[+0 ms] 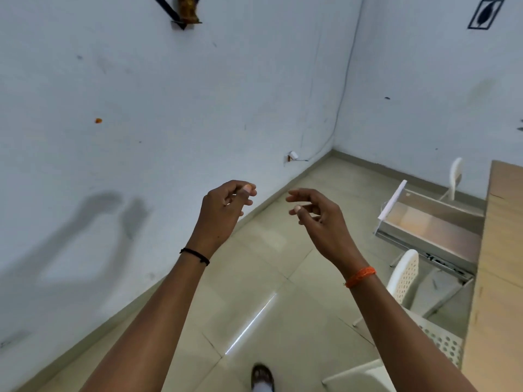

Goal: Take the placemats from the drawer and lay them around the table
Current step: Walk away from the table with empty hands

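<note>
Beside the table (498, 250), the drawer (433, 222) hangs open; left hand (223, 207) and right hand (319, 216) loosely curled, holding nothing

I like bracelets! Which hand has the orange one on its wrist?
The right hand wears the orange thread bracelet. The left hand has a thin black cord band instead. Both hands hold nothing.

Pale tiled floor (263, 267), streaked by a bright line of reflected light. Along the right edge, a light wooden table (498, 278) — its metal drawer (433, 230) pulled open over the tiles. White perforated chairs (403, 275) on the floor beside the table — one sandalled foot (262, 377) at bottom.
</note>
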